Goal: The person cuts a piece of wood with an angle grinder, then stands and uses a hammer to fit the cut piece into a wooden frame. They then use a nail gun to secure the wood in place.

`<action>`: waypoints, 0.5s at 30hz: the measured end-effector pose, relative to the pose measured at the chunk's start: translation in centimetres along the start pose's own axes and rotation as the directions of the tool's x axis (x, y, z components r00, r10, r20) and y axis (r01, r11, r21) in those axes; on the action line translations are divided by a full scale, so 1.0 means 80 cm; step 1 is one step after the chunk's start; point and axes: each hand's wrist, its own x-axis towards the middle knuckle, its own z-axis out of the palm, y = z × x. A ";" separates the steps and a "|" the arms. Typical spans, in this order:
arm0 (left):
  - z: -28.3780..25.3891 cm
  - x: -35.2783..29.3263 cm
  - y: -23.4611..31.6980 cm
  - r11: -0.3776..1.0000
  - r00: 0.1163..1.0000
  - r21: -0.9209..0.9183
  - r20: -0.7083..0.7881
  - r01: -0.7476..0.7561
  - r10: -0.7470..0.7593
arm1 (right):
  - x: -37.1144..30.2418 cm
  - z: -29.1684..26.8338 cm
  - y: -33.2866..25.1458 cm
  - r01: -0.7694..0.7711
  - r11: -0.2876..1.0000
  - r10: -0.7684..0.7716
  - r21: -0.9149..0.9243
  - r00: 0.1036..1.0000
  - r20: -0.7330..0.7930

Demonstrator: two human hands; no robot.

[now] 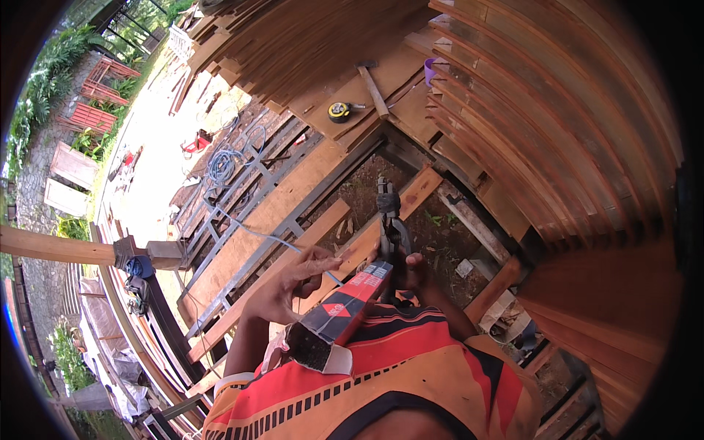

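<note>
My left hand (293,282) is raised beside a long red-and-black box (345,308), fingers spread and partly bent, with nothing visible in them. The box lies slanted in front of my chest. Its near end is torn open, showing dark contents too small to name. My right hand (416,275), behind the box's far end, grips a black hand tool (394,227) that points away from me; I cannot make out its kind. Most of the right fingers are hidden behind the tool and box. A thin blue cable (275,237) passes behind my left hand.
A hammer (374,92) and a yellow-black tape measure (339,111) lie on boards ahead. Stacked planks (557,125) rise on the right. Metal joists (293,220) and wooden boards frame gaps over soil. A coiled blue cable (224,167) lies left, near a wooden post (59,246).
</note>
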 end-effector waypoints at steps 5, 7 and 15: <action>-0.015 0.053 -0.028 0.986 0.934 -0.065 0.317 -0.154 0.167 | -0.001 0.005 0.020 0.047 0.998 -0.053 -0.049 0.990 -0.134; -0.019 0.064 -0.036 0.973 0.934 -0.114 0.277 -0.199 0.224 | -0.003 0.002 0.018 0.083 0.994 -0.093 -0.070 0.984 -0.150; -0.037 0.122 -0.212 0.924 0.853 0.032 -0.373 -0.382 0.365 | 0.021 0.045 -0.001 0.220 0.958 -0.279 -0.186 0.872 -0.402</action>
